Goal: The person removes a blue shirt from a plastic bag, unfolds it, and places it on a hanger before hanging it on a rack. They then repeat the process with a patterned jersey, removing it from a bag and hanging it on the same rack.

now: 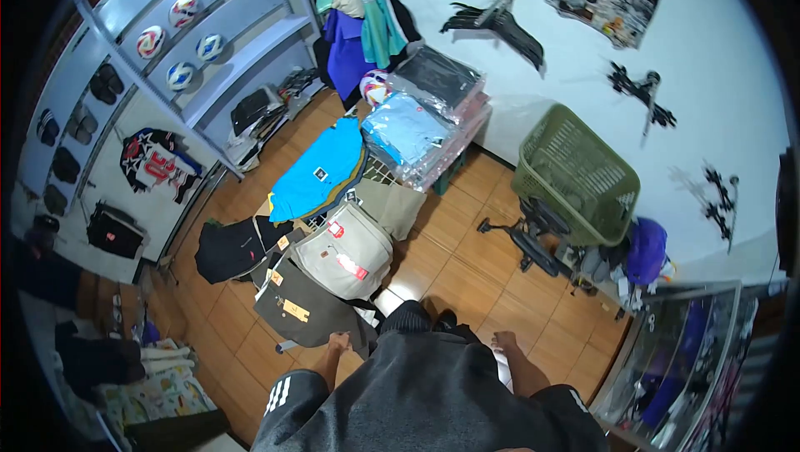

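Note:
My left hand (339,341), fingers curled, overlaps the near edge of dark grey folded trousers (293,306) with a tan paper tag; what it grips is too small to make out. Beside these trousers lies a pale beige folded pair (350,252) with red and white labels. Further left is a black folded garment (233,250), and beyond it a bright blue garment (317,173) with a small square label. My right hand (504,339) hangs low over the tiled floor, its fingers curled with nothing visible in them.
Plastic-wrapped clothes (408,131) are stacked ahead. A green laundry basket (575,173) stands by the wall, near a black wheeled base (533,239). Shelves with balls (179,75) rise at left, and a glass case (687,369) stands at right.

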Motion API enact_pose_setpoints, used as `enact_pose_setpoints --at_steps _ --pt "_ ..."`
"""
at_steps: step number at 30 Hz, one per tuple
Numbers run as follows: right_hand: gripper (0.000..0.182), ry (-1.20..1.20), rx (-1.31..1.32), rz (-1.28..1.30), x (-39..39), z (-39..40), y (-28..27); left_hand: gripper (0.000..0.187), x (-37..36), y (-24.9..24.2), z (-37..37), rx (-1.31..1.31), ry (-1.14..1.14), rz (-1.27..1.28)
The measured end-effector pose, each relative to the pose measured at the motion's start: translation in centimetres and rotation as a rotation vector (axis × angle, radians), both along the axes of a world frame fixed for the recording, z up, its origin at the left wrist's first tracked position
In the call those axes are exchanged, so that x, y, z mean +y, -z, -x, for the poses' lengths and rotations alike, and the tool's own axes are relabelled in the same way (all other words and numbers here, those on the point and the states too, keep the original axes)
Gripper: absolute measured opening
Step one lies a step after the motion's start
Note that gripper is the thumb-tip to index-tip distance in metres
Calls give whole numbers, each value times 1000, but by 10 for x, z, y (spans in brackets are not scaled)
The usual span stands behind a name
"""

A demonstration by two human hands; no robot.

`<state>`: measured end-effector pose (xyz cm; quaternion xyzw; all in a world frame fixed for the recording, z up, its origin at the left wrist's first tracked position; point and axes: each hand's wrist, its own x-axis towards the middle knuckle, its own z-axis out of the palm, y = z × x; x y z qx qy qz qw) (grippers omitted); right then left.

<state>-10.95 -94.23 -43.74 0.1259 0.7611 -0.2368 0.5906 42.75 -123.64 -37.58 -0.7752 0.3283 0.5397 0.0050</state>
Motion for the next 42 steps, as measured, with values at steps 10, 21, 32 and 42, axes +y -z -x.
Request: enact_pose_setpoints --at_steps 10,21,32,42 --pt "13 -41 -25 375 -293 85 -57 39 11 35 134 88 -34 -143" --pt "20 -336 107 296 -467 109 -8 27 -292 63 170 303 36 369" --pt "48 -1005 524 680 -809 152 -6 35 -354 30 269 264 -412 317" --pt "77 -1336 730 971 -1169 140 2 35 -173 -36 330 -154 -1061 -296"
